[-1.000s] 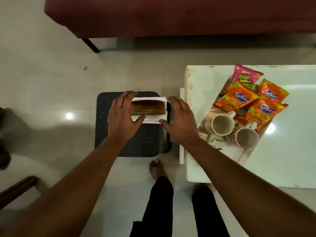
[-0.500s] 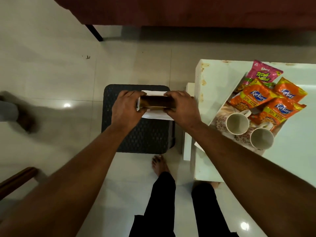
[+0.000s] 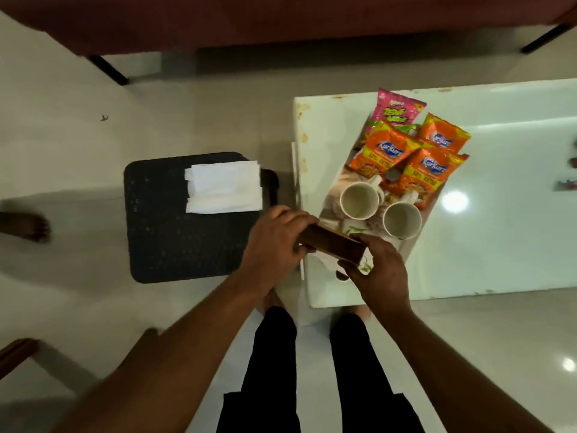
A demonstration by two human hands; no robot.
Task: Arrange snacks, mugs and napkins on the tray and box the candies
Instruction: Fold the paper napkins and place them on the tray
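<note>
Fingers of left hand (image 3: 274, 242) and right hand (image 3: 382, 276) clasp a smooth brown rectangular box (image 3: 331, 245).

1. I see a pale green-white glossy tabletop (image 3: 499, 245), speckled rust-brown along its left edge.
2. On that table, the white rectangular tray (image 3: 354, 228) has a green leaf print.
3. At the table's far side, three orange foil snack packets (image 3: 384, 151) show blue logos, and a pink foil snack packet (image 3: 398, 110) has yellow-green lettering.
4. Two round ceramic mugs (image 3: 359, 201) are cream inside.
5. Over the table's near-left corner, the rectangular wooden box (image 3: 331, 243) is plain brown.
6. Left of the table are white folded paper napkins (image 3: 223, 187) and a black dotted plastic stool (image 3: 175, 239).
</note>
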